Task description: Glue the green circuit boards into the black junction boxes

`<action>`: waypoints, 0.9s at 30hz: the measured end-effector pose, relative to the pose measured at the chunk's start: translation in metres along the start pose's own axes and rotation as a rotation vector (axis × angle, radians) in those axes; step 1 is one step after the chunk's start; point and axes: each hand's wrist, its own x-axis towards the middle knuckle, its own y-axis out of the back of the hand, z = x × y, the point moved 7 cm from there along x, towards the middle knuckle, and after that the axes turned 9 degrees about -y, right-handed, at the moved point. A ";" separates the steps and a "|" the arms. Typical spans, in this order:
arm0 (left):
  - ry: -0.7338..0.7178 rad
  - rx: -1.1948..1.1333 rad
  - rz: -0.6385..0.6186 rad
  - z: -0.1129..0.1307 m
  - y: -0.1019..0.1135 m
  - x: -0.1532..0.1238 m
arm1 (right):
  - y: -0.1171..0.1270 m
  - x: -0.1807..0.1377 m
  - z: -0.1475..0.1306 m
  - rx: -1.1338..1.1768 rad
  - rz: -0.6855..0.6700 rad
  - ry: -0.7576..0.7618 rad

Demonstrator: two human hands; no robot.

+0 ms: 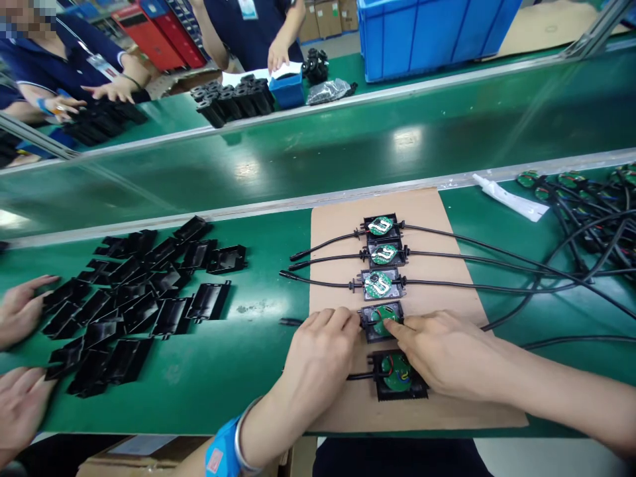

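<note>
Several black plastic housings form a column on a cardboard sheet (342, 417), each with a round green circuit board and black cables. My left hand (322, 351) is closed on the black cable (291, 322) at the left end of the fourth housing (368, 332). The fingertips of my right hand (442, 351) touch the circuit board (380, 314) in that same housing. Its other fingers are curled together, and what they hold, if anything, is hidden. Nearest me lies a fifth housing (385, 393) with a circuit board (397, 374) showing red, yellow and blue wires, partly under my right hand.
Loose black housings (171, 315) lie on the left of the green table (258, 371), another person's hands (22, 311) beside them. A white tube (511, 199) and tangled cables with boards (596, 232) are at right. Beyond the divider, people work near a blue crate (427, 36).
</note>
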 end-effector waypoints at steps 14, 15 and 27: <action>-0.285 -0.227 0.066 0.020 -0.021 0.002 | 0.008 -0.005 0.021 0.215 -0.098 -0.178; -0.280 -0.225 0.055 0.020 -0.021 0.002 | 0.006 -0.004 0.023 0.242 -0.078 -0.199; -0.249 -0.205 0.024 0.022 -0.018 0.008 | 0.001 0.026 0.027 0.074 -0.263 -0.145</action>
